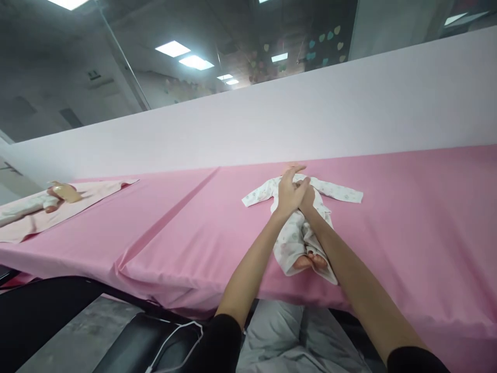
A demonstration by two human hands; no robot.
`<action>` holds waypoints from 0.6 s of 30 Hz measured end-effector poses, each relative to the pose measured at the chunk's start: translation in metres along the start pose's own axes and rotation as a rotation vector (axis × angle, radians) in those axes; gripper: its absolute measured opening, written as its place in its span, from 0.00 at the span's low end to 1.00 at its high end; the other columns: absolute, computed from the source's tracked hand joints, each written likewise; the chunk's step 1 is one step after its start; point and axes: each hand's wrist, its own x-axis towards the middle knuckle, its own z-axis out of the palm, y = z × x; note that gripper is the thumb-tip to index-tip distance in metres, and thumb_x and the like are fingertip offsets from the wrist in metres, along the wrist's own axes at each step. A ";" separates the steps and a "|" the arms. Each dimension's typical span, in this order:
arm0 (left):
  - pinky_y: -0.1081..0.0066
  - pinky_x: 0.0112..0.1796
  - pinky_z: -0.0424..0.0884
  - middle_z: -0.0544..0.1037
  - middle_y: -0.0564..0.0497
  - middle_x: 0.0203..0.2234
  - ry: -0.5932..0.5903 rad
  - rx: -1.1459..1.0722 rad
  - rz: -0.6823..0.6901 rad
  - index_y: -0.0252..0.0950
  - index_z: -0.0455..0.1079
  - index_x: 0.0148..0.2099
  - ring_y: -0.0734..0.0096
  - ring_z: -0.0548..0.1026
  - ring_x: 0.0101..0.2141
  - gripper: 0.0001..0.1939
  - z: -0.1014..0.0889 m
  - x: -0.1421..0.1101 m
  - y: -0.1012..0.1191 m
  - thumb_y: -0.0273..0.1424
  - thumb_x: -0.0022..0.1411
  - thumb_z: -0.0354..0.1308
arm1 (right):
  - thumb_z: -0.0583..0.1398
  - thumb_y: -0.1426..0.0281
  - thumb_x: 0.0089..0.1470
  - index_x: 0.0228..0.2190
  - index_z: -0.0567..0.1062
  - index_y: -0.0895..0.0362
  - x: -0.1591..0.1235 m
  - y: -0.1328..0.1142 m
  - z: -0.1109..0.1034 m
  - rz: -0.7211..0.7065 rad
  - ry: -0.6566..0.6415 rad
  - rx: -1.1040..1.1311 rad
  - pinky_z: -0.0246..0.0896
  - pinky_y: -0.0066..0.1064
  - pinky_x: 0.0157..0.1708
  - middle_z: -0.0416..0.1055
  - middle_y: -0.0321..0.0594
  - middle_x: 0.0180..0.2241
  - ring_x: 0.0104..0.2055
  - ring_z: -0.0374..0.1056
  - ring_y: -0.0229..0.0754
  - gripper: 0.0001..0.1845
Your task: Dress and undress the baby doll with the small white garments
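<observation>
A baby doll (295,241) in white patterned clothes lies on its back on the pink-covered table (182,217), its bare feet towards me. Both its sleeves stretch out to the sides, and its head is almost wholly hidden behind my hands. Over the doll's chest my left hand (288,196) has its fingers stretched out. Right against it is my right hand (308,197), whose fingers are largely hidden behind the left one. Whether either palm presses on the doll cannot be made out. No held object shows in either hand.
At the far left another doll (27,210) in pale clothes lies on a light pink cloth (89,196). A low white wall (248,127) with glass above runs behind the table. Below the near edge, a white cable (171,336) lies on a black chair seat (143,344).
</observation>
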 end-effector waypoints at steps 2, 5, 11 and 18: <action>0.53 0.53 0.65 0.76 0.46 0.43 -0.001 0.150 -0.051 0.37 0.70 0.43 0.60 0.71 0.48 0.14 0.003 -0.016 -0.047 0.38 0.57 0.59 | 0.48 0.71 0.59 0.37 0.74 0.62 -0.001 0.004 0.005 0.040 0.006 0.011 0.49 0.28 0.32 0.73 0.49 0.34 0.34 0.64 0.42 0.16; 0.55 0.49 0.67 0.77 0.47 0.38 0.007 0.188 -0.132 0.39 0.69 0.43 0.62 0.73 0.41 0.16 0.008 -0.031 -0.086 0.44 0.58 0.55 | 0.50 0.68 0.58 0.36 0.74 0.57 -0.003 0.006 0.008 0.050 0.003 0.027 0.50 0.27 0.31 0.74 0.42 0.34 0.35 0.66 0.42 0.14; 0.55 0.46 0.68 0.78 0.48 0.39 0.004 0.124 -0.169 0.38 0.68 0.47 0.61 0.74 0.42 0.20 -0.001 -0.045 -0.094 0.46 0.60 0.52 | 0.49 0.65 0.60 0.36 0.74 0.56 -0.003 0.002 0.009 0.071 -0.012 -0.024 0.51 0.28 0.32 0.74 0.42 0.35 0.37 0.67 0.43 0.15; 0.56 0.47 0.69 0.78 0.46 0.39 -0.024 0.099 -0.215 0.34 0.69 0.45 0.61 0.74 0.42 0.23 -0.004 -0.047 -0.101 0.49 0.59 0.52 | 0.47 0.67 0.61 0.38 0.72 0.58 -0.005 0.001 0.007 0.030 -0.026 -0.112 0.52 0.29 0.32 0.73 0.45 0.36 0.38 0.67 0.44 0.16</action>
